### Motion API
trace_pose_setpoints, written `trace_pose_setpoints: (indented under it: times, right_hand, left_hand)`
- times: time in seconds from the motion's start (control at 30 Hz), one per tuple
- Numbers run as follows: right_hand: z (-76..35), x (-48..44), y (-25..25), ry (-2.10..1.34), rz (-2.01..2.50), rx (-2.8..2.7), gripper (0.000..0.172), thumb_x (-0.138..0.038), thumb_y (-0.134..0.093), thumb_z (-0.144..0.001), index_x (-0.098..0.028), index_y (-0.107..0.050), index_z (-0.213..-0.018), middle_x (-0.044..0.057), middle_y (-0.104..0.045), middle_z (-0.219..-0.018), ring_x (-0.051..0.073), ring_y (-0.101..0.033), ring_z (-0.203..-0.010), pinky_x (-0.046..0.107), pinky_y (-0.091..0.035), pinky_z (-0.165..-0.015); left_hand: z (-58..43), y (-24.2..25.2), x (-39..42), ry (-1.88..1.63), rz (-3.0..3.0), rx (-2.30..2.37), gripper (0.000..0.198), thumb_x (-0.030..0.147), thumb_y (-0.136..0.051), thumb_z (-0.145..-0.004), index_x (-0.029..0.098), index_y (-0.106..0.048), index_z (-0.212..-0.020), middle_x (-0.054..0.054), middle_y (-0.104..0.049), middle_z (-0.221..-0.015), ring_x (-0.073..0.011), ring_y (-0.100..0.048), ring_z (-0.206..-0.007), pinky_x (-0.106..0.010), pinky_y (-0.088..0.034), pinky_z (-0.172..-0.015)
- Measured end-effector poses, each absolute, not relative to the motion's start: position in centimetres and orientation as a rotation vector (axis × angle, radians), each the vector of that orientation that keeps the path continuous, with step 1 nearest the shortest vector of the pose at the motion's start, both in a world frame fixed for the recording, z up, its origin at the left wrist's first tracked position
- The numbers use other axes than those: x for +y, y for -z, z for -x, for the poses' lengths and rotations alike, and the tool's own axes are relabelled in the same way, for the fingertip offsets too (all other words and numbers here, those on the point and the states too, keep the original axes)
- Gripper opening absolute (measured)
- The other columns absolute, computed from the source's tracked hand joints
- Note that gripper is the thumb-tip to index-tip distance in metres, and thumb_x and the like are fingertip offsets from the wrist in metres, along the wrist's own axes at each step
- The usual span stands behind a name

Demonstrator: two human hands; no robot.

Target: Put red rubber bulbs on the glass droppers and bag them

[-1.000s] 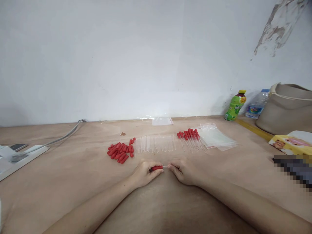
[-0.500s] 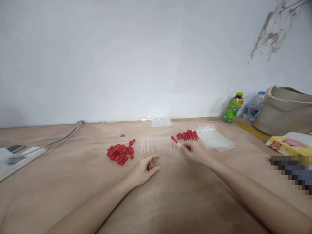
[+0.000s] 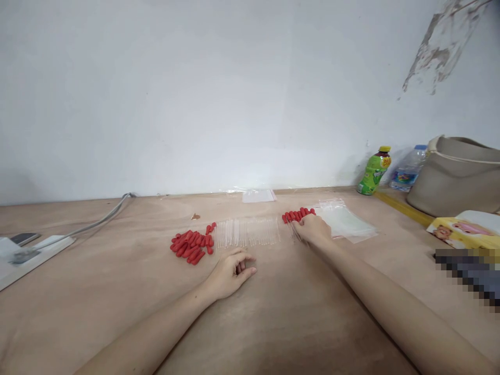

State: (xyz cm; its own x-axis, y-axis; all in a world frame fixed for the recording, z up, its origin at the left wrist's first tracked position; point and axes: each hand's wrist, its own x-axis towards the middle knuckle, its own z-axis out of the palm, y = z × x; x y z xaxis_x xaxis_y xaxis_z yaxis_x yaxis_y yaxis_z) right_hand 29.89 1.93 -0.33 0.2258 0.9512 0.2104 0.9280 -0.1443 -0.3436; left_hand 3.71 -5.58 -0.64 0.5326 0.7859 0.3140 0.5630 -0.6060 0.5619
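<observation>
My right hand (image 3: pixel 314 229) is low over the table, its fingers pinched at a row of assembled droppers (image 3: pixel 299 215), each with a red rubber bulb and a thin clear tube. Its fingers are on a dropper (image 3: pixel 285 219) at the row's left end; the fingertips partly hide the tubes. My left hand (image 3: pixel 231 273) rests on the table, fingers loosely curved and apart, with nothing in it. Just beyond it lies a row of loose clear tubes (image 3: pixel 248 233). To their left is a heap of loose red rubber bulbs (image 3: pixel 191 246).
Clear zip bags (image 3: pixel 344 221) lie right of the droppers. Further right stand a green bottle (image 3: pixel 374 172), a water bottle (image 3: pixel 408 169), a beige bucket (image 3: pixel 455 177) and a yellow pack (image 3: pixel 464 232). A grey cable (image 3: pixel 105 219) and a white power strip (image 3: pixel 50 250) are at left.
My right hand has brought the dropper from the gap beside the loose tubes to the left end of the assembled row. My left hand has stayed almost in place.
</observation>
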Motion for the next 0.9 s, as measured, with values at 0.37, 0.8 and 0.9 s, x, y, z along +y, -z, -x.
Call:
trace_pose_setpoints:
  times: [0.37,0.8,0.9]
  right_hand:
    - [-27.3,0.3,-1.2,-0.053,2.074,-1.876,0.039,-0.043,-0.035,-0.081,-0.019,-0.064,-0.071,0.008,-0.063,-0.078,0.021,-0.057,-0.080,0.031,-0.038,-0.070]
    - [-23.5,3.1,-0.8,-0.155,2.177,-1.978,0.023,-0.014,-0.047,-0.072,-0.010,-0.063,-0.088,0.018,-0.062,-0.089,0.025,-0.060,-0.084,0.032,-0.043,-0.066]
    - [-23.7,2.2,-1.0,-0.133,2.103,-2.021,0.023,-0.012,-0.043,-0.074,-0.006,-0.059,-0.089,0.020,-0.062,-0.086,0.026,-0.060,-0.079,0.032,-0.042,-0.062]
  left_hand:
    - [-3.8,0.6,-5.7,-0.766,-2.407,1.086,0.016,0.023,-0.051,-0.079,0.016,-0.059,-0.091,-0.003,-0.054,-0.081,-0.0105,-0.049,-0.062,-0.022,-0.042,-0.057]
    - [-4.0,0.6,-6.1,-0.807,-2.447,1.087,0.018,0.024,-0.050,-0.079,0.017,-0.059,-0.094,-0.003,-0.055,-0.081,-0.0113,-0.049,-0.062,-0.022,-0.042,-0.058]
    - [-3.4,-0.3,-5.8,-0.922,-2.485,1.227,0.016,0.028,-0.048,-0.080,0.018,-0.058,-0.088,-0.004,-0.057,-0.083,-0.0146,-0.052,-0.072,-0.024,-0.041,-0.063]
